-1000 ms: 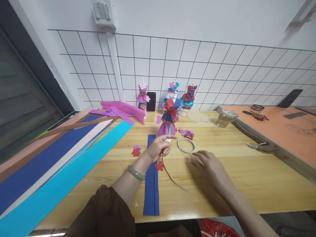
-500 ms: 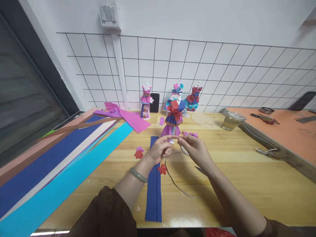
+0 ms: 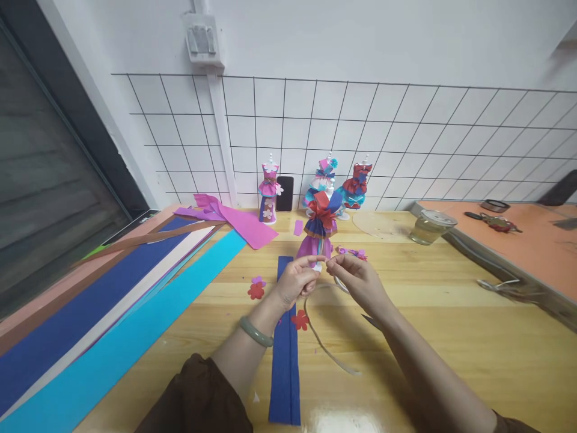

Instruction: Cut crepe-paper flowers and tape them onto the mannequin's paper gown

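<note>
My left hand [image 3: 295, 282], with a green bangle at the wrist, has its index finger stretched out and the other fingers curled in. The fingertips of my right hand [image 3: 358, 279] are pinched together at the tip of that index finger; whatever lies between them is too small to make out. Just behind both hands stands a miniature dress form [image 3: 322, 219] in red, blue and magenta crepe paper. A folded dark blue paper strip [image 3: 285, 367] runs under my left hand. Red paper flowers [image 3: 256, 291] lie beside it. A thin pale strip [image 3: 331, 355] curves across the table below my hands.
More dressed forms [image 3: 269, 192] stand by the tiled wall, near a black phone [image 3: 285, 193]. Long crepe paper strips [image 3: 180, 294] cover the left side. A lidded cup [image 3: 433, 227] stands at right, by an orange surface [image 3: 541, 246]. A dark pointed blade [image 3: 370, 322] shows beside my right wrist.
The whole view has shifted slightly, with everything sitting a little lower. My hands keep nearly the same pose, fingertips close together.
</note>
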`<state>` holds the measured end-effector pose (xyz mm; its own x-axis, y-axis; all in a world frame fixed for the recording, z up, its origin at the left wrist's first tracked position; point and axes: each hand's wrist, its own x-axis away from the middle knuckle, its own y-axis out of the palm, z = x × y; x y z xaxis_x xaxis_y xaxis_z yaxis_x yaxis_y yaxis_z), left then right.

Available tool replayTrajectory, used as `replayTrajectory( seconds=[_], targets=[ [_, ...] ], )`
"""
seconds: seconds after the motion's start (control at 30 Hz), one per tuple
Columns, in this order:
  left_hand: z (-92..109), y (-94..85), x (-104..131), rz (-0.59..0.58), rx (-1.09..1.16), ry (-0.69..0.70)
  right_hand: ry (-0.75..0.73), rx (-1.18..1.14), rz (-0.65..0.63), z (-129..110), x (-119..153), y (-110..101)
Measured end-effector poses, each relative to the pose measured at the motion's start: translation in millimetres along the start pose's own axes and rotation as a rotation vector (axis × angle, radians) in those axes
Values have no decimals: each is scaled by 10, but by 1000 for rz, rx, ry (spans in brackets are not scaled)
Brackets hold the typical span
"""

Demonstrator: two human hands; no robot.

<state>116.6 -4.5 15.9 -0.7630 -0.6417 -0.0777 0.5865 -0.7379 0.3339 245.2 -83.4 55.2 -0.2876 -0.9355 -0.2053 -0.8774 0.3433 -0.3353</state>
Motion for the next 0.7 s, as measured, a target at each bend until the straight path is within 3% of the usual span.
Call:
replayTrajectory(
  seconds=[0.17, 0.27, 0.33, 0.43, 0.7],
  targets=[
    [-52, -70, -68, 217, 23, 28, -74, 13, -35, 37, -89, -148],
    [-95, -85, -100, 386, 66, -50, -54, -41, -91, 142, -193, -172],
    [-124, -87, -108, 437, 97, -143, -37, -83, -116, 251, -246, -130],
    [-161, -103, -113, 402, 157, -279, 13, -117, -149, 414, -266, -24],
    [-196, -135, -207, 182, 515, -409, 93, -161, -180, 600, -230, 71]
  ],
)
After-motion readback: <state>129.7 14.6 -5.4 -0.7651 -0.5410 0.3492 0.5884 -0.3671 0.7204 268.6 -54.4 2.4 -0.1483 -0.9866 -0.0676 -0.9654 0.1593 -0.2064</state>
